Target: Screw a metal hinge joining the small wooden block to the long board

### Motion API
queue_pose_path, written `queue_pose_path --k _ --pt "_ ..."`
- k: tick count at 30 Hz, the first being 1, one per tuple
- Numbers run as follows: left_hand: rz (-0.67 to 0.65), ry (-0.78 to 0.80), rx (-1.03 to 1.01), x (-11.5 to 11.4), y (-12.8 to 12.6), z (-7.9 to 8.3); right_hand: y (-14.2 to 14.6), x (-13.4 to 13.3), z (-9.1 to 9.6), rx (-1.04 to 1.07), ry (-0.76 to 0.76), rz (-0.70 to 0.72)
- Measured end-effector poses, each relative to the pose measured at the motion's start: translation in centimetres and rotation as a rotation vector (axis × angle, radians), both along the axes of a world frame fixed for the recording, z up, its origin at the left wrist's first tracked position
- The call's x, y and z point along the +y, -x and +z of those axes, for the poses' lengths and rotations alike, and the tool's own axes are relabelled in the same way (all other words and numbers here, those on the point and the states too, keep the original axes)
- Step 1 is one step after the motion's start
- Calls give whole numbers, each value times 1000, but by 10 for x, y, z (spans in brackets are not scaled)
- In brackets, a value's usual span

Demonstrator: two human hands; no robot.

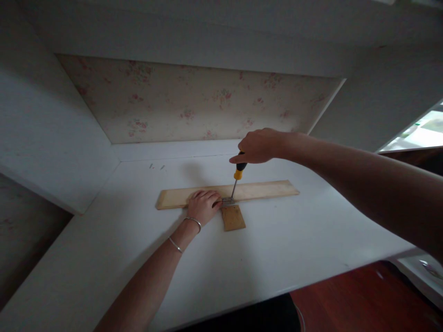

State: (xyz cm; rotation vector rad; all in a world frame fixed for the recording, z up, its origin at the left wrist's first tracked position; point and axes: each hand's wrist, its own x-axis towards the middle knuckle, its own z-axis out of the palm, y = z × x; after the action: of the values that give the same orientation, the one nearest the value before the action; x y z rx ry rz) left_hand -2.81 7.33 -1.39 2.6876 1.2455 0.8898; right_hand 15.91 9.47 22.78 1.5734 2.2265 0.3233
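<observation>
My right hand [258, 146] is closed round the black and yellow handle of a screwdriver [238, 173]. The screwdriver leans slightly, its tip down at a small metal hinge [228, 201]. Under the hinge lies a long pale wooden board [263, 190], flat on the white surface. My left hand [205, 205] grips this board just left of the hinge, fingers over its top and thumb by the hinge. A small brown wooden piece [233, 217] sits against the near side of the hinge. Any screw under the tip is too small to make out.
The white tabletop [277, 249] is bounded by a white panel at the left and a floral-papered wall [207, 101] behind. Small green marks or bits [156, 167] lie at the back left. Reddish floor [349, 299] shows beyond the front edge.
</observation>
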Motion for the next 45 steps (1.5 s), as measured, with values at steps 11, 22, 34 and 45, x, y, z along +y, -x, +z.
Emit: queue_pose_path --k 11,22,34,45 --pt "-4 -5 -8 -1 1 2 2 -6 0 44 17 -40" --pt "-1 -3 -3 0 0 2 -2 -3 -1 172 165 -8" --pt "-5 7 -2 1 1 0 1 -2 0 130 113 39" --pt "-5 -1 0 -1 1 1 0 3 -2 180 121 72"
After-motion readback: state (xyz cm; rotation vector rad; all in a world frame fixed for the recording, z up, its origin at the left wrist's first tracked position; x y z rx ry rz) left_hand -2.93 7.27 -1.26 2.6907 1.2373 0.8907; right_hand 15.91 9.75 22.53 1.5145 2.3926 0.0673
